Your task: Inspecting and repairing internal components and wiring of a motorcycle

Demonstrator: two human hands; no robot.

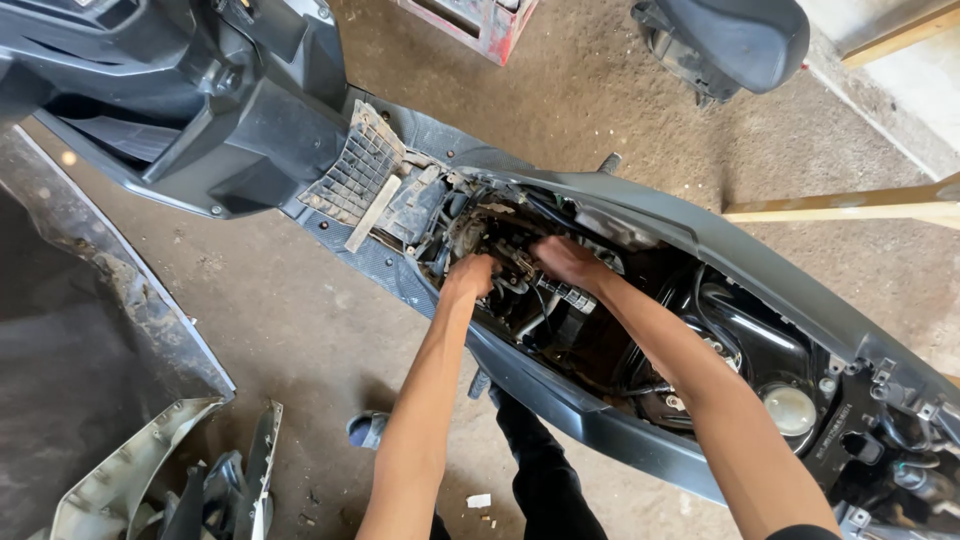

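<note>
Both hands, left hand (470,277) and right hand (566,261), reach into the scooter's open engine bay (560,300), fingers curled around grimy engine parts (510,262) between them; exact grip unclear; parts look rigid, heavy, greasy; loose body panels (160,480) lie behind the left elbow.

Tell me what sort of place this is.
Likely a motorbike repair workshop: a stripped scooter with its engine bay open, both hands inside, loose body panels and a detached seat on the dirt floor.

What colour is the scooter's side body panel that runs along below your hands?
Dark grey, matte plastic side body panel, dusty along its edge; seen best in the head view, just below both hands.
</note>
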